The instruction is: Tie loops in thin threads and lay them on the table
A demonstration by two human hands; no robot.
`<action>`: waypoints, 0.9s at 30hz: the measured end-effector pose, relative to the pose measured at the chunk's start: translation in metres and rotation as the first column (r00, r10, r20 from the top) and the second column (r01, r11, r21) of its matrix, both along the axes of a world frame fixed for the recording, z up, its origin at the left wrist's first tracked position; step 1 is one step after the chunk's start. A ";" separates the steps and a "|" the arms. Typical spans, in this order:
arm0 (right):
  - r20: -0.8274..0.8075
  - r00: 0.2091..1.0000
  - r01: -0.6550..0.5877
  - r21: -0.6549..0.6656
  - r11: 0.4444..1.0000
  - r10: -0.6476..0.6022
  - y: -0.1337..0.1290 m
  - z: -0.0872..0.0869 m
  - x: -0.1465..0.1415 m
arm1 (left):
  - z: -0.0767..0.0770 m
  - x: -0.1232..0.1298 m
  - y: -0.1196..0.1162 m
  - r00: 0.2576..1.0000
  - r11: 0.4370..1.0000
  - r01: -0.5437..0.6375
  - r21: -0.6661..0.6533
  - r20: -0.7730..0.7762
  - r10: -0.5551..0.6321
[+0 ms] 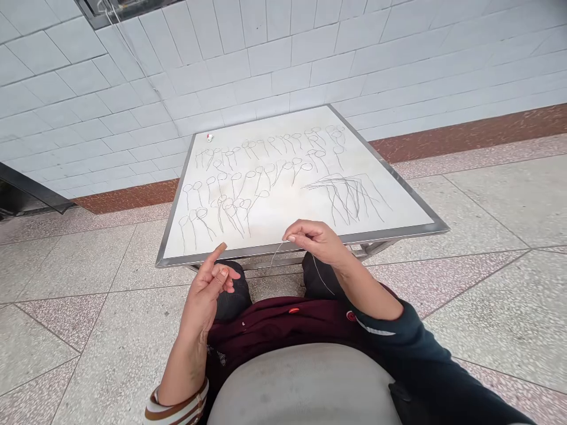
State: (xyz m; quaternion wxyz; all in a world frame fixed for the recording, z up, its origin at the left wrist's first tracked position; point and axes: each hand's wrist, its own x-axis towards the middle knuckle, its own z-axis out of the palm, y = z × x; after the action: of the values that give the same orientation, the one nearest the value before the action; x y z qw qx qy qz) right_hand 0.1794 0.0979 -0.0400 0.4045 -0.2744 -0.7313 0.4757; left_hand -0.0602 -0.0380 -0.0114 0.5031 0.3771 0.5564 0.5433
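My right hand (316, 239) pinches a thin wire (322, 277) between thumb and fingertips, just in front of the table's near edge. One end of the wire curves down to the left of the fingers, and the other hangs below the palm. Lower and to the left, my left hand (209, 286) holds nothing I can see; its index finger points out and the other fingers are loosely bent, apart. On the white table (283, 221) lie rows of wires with round loops (251, 174). A loose pile of unlooped wires (349, 192) lies on the right.
A small red and white object (209, 137) sits at the table's far left corner. The table has a metal rim (398, 177) and stands by a white tiled wall (274, 65). My knees (230, 289) are at its near edge. Speckled stone floor (110, 330) surrounds it.
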 end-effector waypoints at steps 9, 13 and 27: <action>0.049 0.969 -0.242 0.024 0.970 0.240 -0.024 -0.002 -0.030 | 0.003 0.045 0.014 0.970 0.979 0.202 0.014 0.137 -0.202; 0.108 0.950 -0.307 0.132 0.943 0.294 -0.024 -0.002 -0.028 | 0.002 0.040 0.012 0.968 0.973 0.233 0.001 0.097 -0.232; 0.121 0.945 -0.323 0.182 0.929 0.305 -0.016 -0.009 -0.021 | -0.005 0.018 -0.002 0.978 0.977 0.208 -0.042 -0.009 -0.208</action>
State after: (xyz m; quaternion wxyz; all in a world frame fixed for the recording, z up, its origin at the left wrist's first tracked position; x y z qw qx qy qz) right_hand 0.1583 0.0815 -0.0489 0.3149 -0.1334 -0.8272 0.4458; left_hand -0.0427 -0.0404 -0.0163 0.5610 0.4266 0.5282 0.4736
